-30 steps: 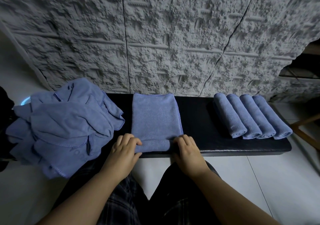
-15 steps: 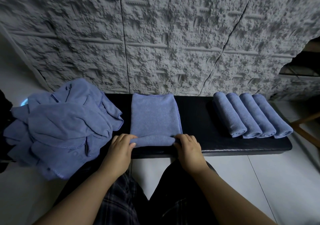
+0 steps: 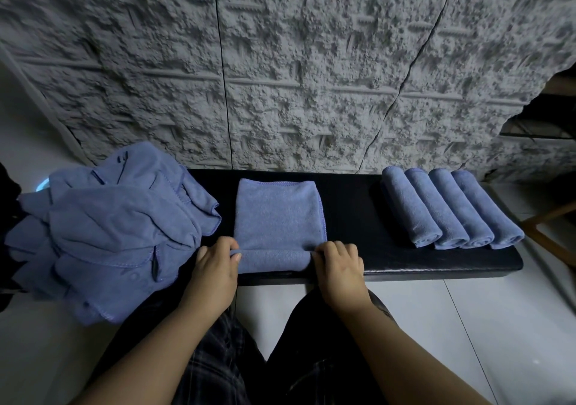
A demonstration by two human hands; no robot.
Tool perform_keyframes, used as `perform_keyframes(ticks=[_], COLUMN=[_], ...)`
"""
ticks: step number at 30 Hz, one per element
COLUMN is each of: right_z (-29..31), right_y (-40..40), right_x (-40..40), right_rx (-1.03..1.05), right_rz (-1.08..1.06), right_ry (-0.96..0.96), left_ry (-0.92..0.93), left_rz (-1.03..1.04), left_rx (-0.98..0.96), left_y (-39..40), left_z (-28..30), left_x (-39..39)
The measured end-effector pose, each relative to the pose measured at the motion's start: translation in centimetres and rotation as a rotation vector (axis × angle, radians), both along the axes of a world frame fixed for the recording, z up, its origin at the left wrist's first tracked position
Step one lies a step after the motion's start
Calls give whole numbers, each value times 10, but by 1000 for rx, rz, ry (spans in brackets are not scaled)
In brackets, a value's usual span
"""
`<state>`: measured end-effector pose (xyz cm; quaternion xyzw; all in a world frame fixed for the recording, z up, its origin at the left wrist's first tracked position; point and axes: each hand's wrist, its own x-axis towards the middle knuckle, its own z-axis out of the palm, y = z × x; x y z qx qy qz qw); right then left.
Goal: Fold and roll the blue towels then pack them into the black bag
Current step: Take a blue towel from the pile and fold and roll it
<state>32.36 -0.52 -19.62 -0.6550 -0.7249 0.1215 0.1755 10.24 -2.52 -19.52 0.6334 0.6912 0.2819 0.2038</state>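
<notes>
Black padded bench (image 3: 358, 205) carries everything: loose blue towels (image 3: 118, 227) heaped left of the grip, four finished rolls (image 3: 448, 208) well right. Between the hands, the folded towel (image 3: 277, 214) has gained another turn since a second ago; left hand (image 3: 215, 264) and right hand (image 3: 338, 267) pinch its roll's ends. No black bag clearly shows.
</notes>
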Motion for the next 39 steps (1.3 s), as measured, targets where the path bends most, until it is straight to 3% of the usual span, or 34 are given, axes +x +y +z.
perform_keyframes(ticks=[6, 12, 24, 32, 39], right_z=[-2, -2, -8, -3, 7], right_y=[0, 0, 2, 6, 6], right_x=[0, 2, 5, 9, 11], right_rx=[222, 174, 104, 81, -75], right_rz=[104, 179, 184, 174, 119], right_ry=[57, 148, 117, 244, 403], left_ry=[31, 34, 61, 44, 22], left_rz=[-22, -113, -175, -165, -140], left_rx=[106, 151, 117, 131, 70], left_y=[9, 1, 3, 9, 7], left_z=[-1, -6, -12, -14, -14], left_x=[-4, -6, -11, -11, -11])
